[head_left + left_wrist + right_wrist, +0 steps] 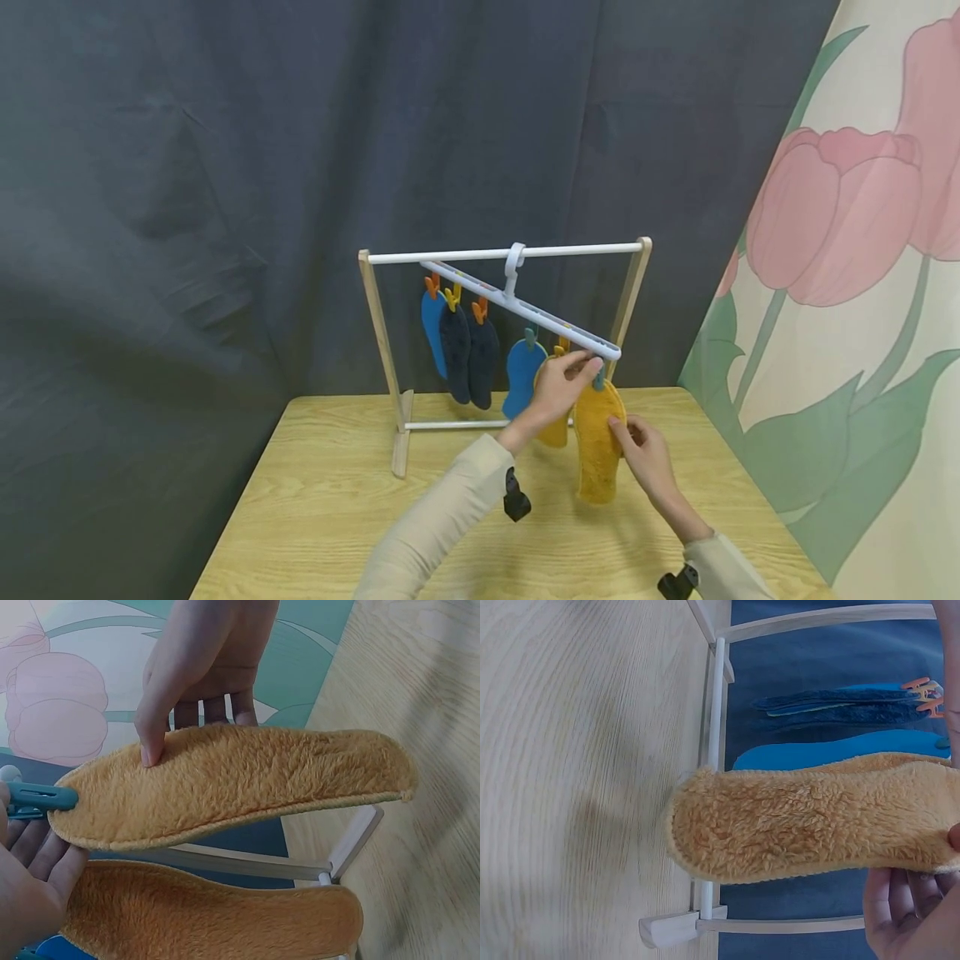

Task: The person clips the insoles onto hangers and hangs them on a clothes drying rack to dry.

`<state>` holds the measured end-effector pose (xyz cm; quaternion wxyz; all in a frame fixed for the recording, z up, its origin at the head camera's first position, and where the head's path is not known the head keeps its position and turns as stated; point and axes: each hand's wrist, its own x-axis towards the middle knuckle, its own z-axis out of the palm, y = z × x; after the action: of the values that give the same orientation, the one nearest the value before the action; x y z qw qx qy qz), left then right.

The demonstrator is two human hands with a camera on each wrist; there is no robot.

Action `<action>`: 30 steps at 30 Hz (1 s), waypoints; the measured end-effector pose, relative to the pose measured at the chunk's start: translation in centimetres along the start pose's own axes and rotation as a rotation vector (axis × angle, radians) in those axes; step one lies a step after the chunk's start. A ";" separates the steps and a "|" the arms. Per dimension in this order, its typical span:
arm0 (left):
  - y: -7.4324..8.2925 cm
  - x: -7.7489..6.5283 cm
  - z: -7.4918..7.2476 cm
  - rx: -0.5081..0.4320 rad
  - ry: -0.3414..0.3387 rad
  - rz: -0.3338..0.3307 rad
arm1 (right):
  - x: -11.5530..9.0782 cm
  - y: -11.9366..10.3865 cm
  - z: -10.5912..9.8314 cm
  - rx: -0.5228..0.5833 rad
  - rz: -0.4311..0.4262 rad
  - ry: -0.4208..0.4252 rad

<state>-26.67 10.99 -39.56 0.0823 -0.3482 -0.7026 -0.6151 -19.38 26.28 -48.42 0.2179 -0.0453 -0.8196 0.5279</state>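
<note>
A fuzzy yellow insole (597,450) hangs upright from a teal clothespin (49,796) at the right, near end of a white clip hanger (558,323). My left hand (558,387) pinches that clothespin, its fingers reaching behind the insole's top edge. Lower down, my right hand (647,454) grips the insole's right edge, thumb on the fuzzy face and fingers behind. Just beyond my left hand hangs another yellow insole (217,915), partly covered by that hand in the head view. A blue insole (525,375) is clipped farther along the hanger.
Two dark navy insoles (483,358) and another blue insole (432,321) hang at the hanger's far end from orange and yellow clothespins. The hanger hooks over the white top rod (442,256) of a wooden-legged rack, standing on a wood-grain table (322,492) before a dark curtain (225,208).
</note>
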 end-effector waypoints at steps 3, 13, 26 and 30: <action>0.8 -0.3 -0.4 0.000 -0.020 0.008 | 0.1 0.1 0.0 -0.016 0.002 0.007; -4.0 -0.4 0.0 0.065 -0.042 0.035 | 0.3 0.9 -0.2 -0.077 -0.009 0.048; -4.1 -3.2 -3.7 -0.101 -0.115 0.008 | 1.1 1.5 -1.0 -0.228 0.005 0.167; -5.2 -3.9 -4.8 -0.125 -0.134 -0.002 | 1.6 1.5 -1.1 -0.234 -0.005 0.201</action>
<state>-28.33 5.00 -44.82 0.0126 -0.3923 -0.6673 -0.6330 -20.61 28.37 -48.85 0.2936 -0.1210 -0.8498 0.4208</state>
